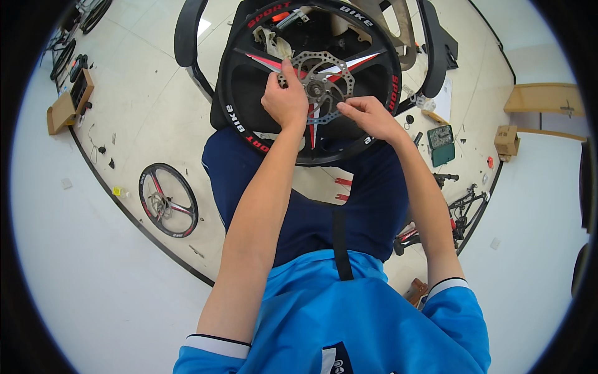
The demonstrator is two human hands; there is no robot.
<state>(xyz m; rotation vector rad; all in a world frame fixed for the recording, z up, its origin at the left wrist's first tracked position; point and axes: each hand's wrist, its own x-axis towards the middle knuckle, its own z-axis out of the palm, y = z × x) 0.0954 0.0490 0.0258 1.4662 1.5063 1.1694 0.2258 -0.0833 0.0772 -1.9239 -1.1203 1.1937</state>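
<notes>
A black bicycle wheel with red, white and black spokes lies across my knees and a black chair seat. At its hub sits a silver brake disc with a perforated rim. My left hand is closed at the disc's left edge, thumb up and fingers curled, partly hiding it. On the lower right of the disc, my right hand pinches with thumb and forefinger close to the hub. What lies between those fingertips is too small to make out.
The chair's armrests flank the wheel; tools and a whitish cloth lie beyond the hub. A second wheel stands on the floor at left. On the right are an open green case, a bike frame and a cardboard box.
</notes>
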